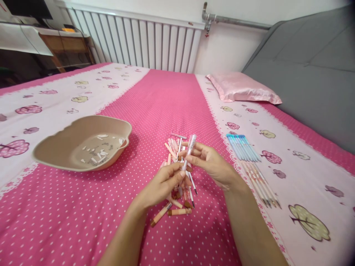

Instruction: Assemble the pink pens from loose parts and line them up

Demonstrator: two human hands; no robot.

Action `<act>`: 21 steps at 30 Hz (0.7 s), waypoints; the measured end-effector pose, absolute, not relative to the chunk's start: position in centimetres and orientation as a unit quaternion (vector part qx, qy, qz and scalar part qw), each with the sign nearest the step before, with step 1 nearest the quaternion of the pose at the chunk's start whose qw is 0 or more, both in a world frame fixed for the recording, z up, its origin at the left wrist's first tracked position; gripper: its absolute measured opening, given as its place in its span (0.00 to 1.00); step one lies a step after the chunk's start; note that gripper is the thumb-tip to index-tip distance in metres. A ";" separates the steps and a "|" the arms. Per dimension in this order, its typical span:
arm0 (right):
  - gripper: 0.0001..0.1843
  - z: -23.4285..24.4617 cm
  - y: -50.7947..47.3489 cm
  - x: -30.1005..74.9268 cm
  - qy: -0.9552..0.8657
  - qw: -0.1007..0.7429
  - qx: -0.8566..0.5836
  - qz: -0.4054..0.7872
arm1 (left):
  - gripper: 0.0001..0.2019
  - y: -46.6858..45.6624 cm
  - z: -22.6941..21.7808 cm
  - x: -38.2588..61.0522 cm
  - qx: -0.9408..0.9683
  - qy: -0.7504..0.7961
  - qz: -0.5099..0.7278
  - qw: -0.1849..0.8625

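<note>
My right hand (212,162) pinches a clear pen barrel (189,149), held upright and tilted a little to the right. My left hand (163,183) is closed on the barrel's lower end, fingertips pressed together there. Both hands hover over a loose pile of pen parts (177,177) on the pink dotted bedsheet: pink and tan barrels, caps and thin refills. What the left fingers hold besides the barrel's end is too small to tell.
A beige tray (55,146) with several small white scraps sits to the left. A row of blue pens (242,147) and a row of pink-white pens (260,184) lie to the right. A pink pillow (241,88) and grey headboard (310,74) are beyond.
</note>
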State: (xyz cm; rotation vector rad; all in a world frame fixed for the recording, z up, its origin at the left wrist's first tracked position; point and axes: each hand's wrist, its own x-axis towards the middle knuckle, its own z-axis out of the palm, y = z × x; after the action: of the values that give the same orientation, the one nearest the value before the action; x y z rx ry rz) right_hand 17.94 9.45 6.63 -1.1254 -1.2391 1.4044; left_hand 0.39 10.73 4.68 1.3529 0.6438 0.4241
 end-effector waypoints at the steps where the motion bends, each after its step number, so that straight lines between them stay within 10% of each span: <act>1: 0.25 6.7 9.4 18.0 -0.498 0.462 -0.445 0.583 | 0.16 10.7 4.6 0.4 0.611 0.284 0.192 0.714; 21: 0.23 6.8 9.4 18.3 -0.468 0.468 -0.422 0.619 | 0.15 10.6 4.4 0.1 0.596 0.267 0.187 0.733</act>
State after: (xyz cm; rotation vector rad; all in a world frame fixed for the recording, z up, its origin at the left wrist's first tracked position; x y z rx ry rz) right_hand 18.29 9.37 6.80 -1.0344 -1.1479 1.5185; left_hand 0.09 10.62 4.36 1.3113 0.5881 0.4112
